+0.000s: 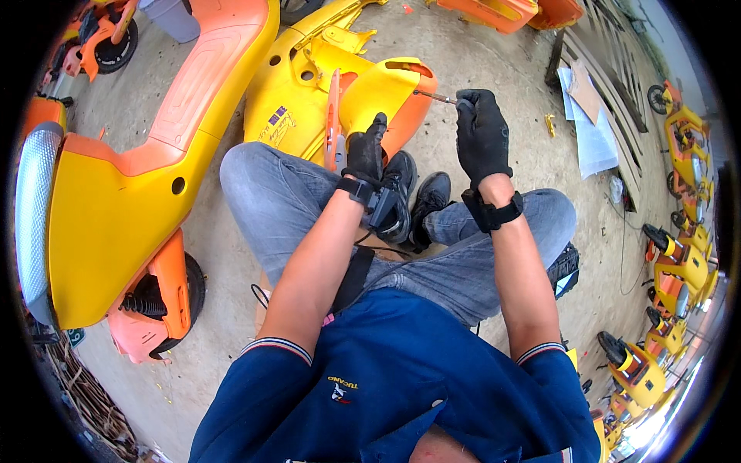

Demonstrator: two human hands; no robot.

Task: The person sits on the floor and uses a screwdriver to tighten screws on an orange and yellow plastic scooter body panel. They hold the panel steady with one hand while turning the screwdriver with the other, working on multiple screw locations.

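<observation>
In front of my legs is a curved yellow and orange body panel (374, 96). My left hand (364, 153), in a black glove, grips its near edge with the thumb up over the yellow face; the other fingers are mostly hidden. My right hand (480, 133), also gloved in black, is closed around a screwdriver (437, 96). The handle is covered by the fingers, and the thin metal shaft points left to the panel's far right edge. A larger yellow body part (289, 96) with round holes lies on the floor behind and left of the panel.
Close on my left stands a large yellow and orange scooter (116, 208). A slatted wooden pallet (610, 73) with a blue sheet (593, 139) lies at the right. Several yellow scooters (683, 270) line the far right. Orange parts (502, 11) lie ahead, near a grey bucket (171, 17).
</observation>
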